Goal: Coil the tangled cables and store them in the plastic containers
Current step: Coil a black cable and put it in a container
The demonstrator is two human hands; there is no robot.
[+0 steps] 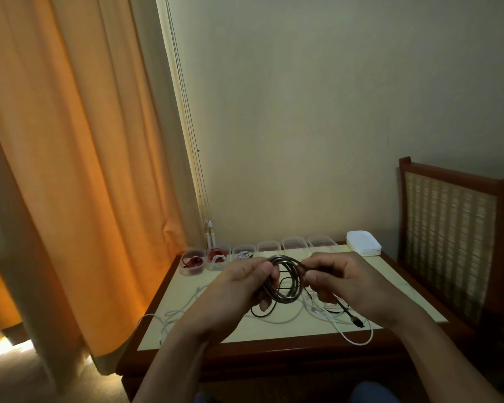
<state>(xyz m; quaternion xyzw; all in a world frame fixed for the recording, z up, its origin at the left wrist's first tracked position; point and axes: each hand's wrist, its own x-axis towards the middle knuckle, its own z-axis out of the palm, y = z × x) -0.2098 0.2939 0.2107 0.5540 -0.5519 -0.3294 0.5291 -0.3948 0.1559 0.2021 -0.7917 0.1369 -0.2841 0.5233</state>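
Observation:
My left hand (239,283) grips one side of a coiled grey cable (285,282) held above the table. My right hand (341,279) pinches the cable's free end at the coil's upper right. Below the coil, tangled white cables (274,318) and a black cable (348,312) with a plug lie on the tabletop. A row of clear plastic containers (268,246) stands along the table's far edge. The leftmost container (191,264) holds a red cable, and the two beside it hold red and white coils.
The wooden table (259,333) has a pale top and a dark rim. A stack of white lids (362,242) sits at its far right corner. An orange curtain (85,170) hangs at the left, and a wooden chair (448,228) stands at the right.

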